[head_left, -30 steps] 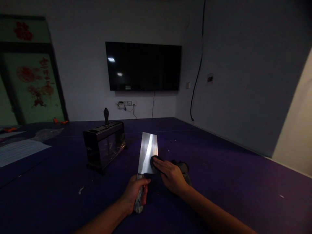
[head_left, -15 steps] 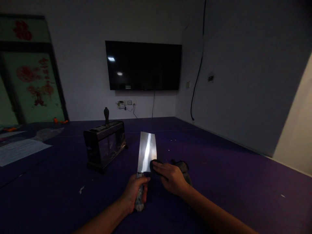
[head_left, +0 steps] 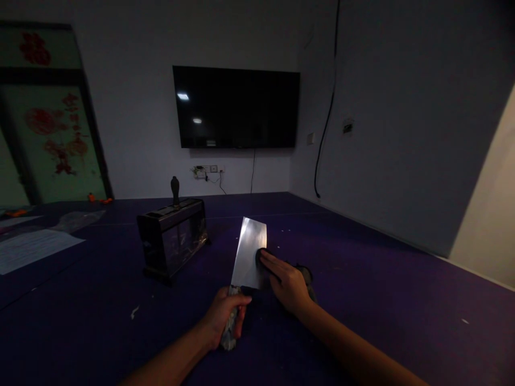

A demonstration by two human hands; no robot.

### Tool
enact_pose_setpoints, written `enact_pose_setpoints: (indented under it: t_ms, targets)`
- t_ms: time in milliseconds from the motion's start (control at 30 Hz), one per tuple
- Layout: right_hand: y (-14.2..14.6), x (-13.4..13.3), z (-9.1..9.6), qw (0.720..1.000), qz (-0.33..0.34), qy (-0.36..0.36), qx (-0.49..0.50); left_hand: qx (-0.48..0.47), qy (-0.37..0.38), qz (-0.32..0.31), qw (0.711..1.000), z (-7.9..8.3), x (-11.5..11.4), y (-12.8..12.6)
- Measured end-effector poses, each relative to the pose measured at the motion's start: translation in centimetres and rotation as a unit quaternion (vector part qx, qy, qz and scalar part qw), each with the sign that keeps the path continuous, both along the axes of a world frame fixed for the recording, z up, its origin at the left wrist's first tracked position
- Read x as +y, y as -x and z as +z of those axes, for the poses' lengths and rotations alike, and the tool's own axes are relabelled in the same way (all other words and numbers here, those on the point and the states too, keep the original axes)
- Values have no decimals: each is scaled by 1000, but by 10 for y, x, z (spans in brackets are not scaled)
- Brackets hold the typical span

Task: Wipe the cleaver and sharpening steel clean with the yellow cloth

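Observation:
My left hand (head_left: 223,313) is wrapped round the handle of a broad steel cleaver (head_left: 250,252), whose blade points away from me and tilts slightly right. My right hand (head_left: 286,284) presses a dark cloth (head_left: 302,274) against the right side of the blade, fingers laid over the cloth. Both hands hover low over the purple surface (head_left: 362,300). Much of the cloth is hidden under my right hand.
A dark knife block (head_left: 172,238) with one black handle (head_left: 175,190) sticking up stands left of the cleaver. White papers (head_left: 28,249) lie at far left. A black TV (head_left: 236,107) hangs on the back wall, and a grey wall (head_left: 402,134) runs along the right.
My right hand has slid the cloth up the blade, away from the handle. The blade has tilted a little to the right. My left hand keeps its grip.

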State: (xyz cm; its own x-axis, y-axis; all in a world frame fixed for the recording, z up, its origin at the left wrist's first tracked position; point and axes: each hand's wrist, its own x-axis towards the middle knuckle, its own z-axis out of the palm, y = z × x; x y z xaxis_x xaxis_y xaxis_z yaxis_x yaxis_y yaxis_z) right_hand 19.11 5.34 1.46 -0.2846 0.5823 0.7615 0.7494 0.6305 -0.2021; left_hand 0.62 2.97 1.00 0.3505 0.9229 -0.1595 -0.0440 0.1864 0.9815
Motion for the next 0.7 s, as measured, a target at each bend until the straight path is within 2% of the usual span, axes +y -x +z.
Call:
enact_pose_setpoints:
  t_ms: [233,700]
  targets:
    - [-2,8,-1,999,-20,2,45,-20,-14,-31,999,-5,2,0]
    - [-1,0,-1,1000,27,-3,7,-6,-1,17,1000,-2,-1,-3]
